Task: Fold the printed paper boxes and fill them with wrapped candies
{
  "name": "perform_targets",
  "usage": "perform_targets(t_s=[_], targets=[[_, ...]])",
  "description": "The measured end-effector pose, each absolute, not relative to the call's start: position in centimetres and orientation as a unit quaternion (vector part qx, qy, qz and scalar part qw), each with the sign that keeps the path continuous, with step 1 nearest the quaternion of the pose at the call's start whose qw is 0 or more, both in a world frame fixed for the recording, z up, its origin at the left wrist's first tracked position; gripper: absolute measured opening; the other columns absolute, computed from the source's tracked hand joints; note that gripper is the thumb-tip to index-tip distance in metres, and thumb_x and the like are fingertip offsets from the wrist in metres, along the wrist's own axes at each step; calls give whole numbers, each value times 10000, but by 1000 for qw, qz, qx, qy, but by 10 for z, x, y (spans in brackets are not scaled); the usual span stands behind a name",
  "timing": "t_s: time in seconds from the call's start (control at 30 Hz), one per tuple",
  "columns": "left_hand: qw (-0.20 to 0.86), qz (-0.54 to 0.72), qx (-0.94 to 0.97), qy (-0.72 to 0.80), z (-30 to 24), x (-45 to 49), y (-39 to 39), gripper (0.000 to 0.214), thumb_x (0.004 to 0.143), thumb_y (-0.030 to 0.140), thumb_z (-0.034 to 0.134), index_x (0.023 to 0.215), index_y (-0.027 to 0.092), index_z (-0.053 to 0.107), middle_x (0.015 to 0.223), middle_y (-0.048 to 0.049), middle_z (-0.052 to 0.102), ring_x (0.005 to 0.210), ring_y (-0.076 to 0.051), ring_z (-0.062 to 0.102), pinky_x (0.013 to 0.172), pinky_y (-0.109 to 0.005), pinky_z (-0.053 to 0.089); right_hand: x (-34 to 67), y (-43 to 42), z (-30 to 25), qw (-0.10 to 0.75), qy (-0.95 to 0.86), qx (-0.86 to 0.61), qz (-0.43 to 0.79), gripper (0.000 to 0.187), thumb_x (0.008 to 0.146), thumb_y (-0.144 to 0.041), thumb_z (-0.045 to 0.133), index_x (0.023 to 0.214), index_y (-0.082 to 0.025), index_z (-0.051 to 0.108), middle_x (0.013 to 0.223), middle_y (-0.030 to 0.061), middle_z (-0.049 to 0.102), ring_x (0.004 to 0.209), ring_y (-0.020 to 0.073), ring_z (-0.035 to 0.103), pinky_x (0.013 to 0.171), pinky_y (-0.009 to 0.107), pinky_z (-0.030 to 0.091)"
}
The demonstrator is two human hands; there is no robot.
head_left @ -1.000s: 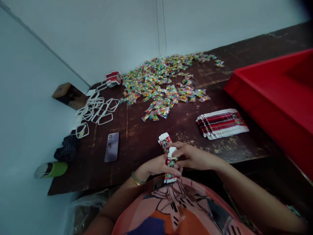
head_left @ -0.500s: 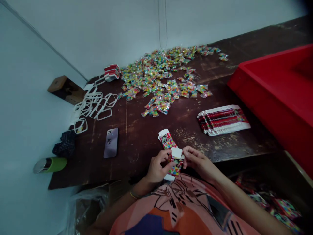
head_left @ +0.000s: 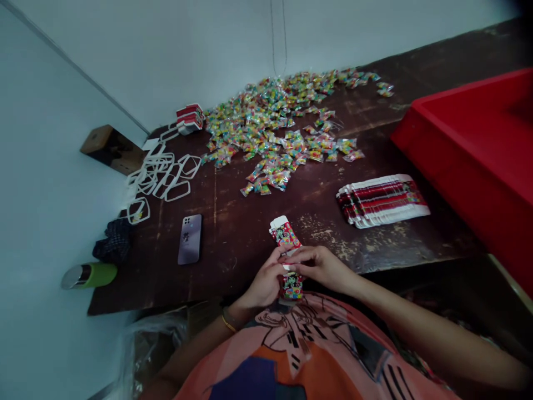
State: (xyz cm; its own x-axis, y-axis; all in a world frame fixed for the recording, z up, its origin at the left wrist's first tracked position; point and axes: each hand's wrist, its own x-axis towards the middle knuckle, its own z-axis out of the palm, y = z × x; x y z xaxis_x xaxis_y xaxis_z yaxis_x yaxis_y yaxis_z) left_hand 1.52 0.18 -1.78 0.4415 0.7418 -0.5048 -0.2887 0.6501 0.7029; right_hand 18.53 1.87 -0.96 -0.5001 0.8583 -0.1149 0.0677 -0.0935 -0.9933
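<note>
A small printed cardboard box [head_left: 292,284], red with bright dots and a cartoon figure, is between my hands at the table's front edge. My left hand [head_left: 266,280] grips its left side. The fingers of my right hand [head_left: 320,266] pinch the white flaps at its upper end, touching my left fingertips. Just beyond them another printed box [head_left: 285,232] with a white end flap lies on the table, its near part hidden by my fingers. A row of stacked flattened boxes [head_left: 382,201] lies to the right.
Many small wrapped candy packets [head_left: 266,128] are spread at the back of the brown table [head_left: 233,222]. A red tray [head_left: 462,144] stands at right. A phone [head_left: 190,239], white loops [head_left: 166,175], a green bottle [head_left: 97,276] and a wooden block [head_left: 112,148] are at left.
My right hand has moved left across the top of the box, onto its white flaps. The box has turned more upright in view, and the white flap is now mostly covered by fingers.
</note>
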Motion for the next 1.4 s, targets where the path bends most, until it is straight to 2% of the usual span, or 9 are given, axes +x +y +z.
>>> perform_targets(t_s=[0.33,0.43,0.53,0.63,0.8,0.97,1.1,1.23,1.4], targets=[[779,281,385,408,-34,1,-2,760,646,182,584,1366,274,357,1376,-91,470,1171,-262,523,927,-382,451,203,18,0,196,-808,-288,476,374,865,-166,526,1212,-261,625,1227,65,602,1130,200,559,985,369,438],[756,276,413,426,-31,-3,4,701,709,183,599,1369,284,386,1332,-78,503,1137,-240,541,920,-361,445,206,56,-1,158,-829,-247,476,292,878,-187,530,1114,-267,681,1146,40,644,1085,185,578,964,345,446],[718,245,462,460,-19,-12,16,603,715,166,606,1303,236,492,1151,-62,591,1004,-204,583,866,-316,443,218,138,1,140,-816,-421,371,171,851,-234,601,970,-228,723,1050,34,671,1028,185,582,954,325,424],[657,150,563,479,1,-30,31,477,681,126,596,1153,193,614,1009,-30,641,939,-183,569,853,-279,416,239,223,8,170,-689,-673,208,334,879,-296,566,1143,-99,623,1248,176,545,1175,295,470,1003,452,325],[558,76,636,528,23,-59,51,136,647,153,628,777,173,591,710,51,558,692,-125,502,647,-215,381,241,249,-10,170,-602,-767,142,526,904,-306,522,1253,80,445,1257,372,439,1180,385,457,933,527,347],[699,233,421,529,0,-49,49,221,718,239,633,896,185,513,836,-8,633,778,-188,639,719,-295,462,200,152,-59,162,-661,-726,93,477,904,-229,500,1347,-70,418,1435,265,373,1289,378,372,1028,565,261],[832,220,288,421,-32,-15,46,437,706,183,662,1123,164,533,970,-100,678,824,-225,679,790,-372,497,202,67,-78,143,-729,-667,54,464,930,-258,437,1374,-127,416,1444,203,408,1284,352,396,1054,573,232],[807,297,257,440,-51,12,65,428,734,165,637,1152,168,543,1029,-99,678,826,-209,680,857,-414,499,229,-5,-80,135,-799,-579,91,550,883,-345,534,1399,-204,405,1447,144,425,1297,331,385,1077,569,222],[769,337,303,450,-45,16,83,385,769,185,599,1149,137,557,987,-96,684,863,-199,660,842,-363,502,256,-57,-78,184,-831,-487,196,409,908,-195,473,1307,-277,513,1317,94,563,1145,244,543,951,431,432]])
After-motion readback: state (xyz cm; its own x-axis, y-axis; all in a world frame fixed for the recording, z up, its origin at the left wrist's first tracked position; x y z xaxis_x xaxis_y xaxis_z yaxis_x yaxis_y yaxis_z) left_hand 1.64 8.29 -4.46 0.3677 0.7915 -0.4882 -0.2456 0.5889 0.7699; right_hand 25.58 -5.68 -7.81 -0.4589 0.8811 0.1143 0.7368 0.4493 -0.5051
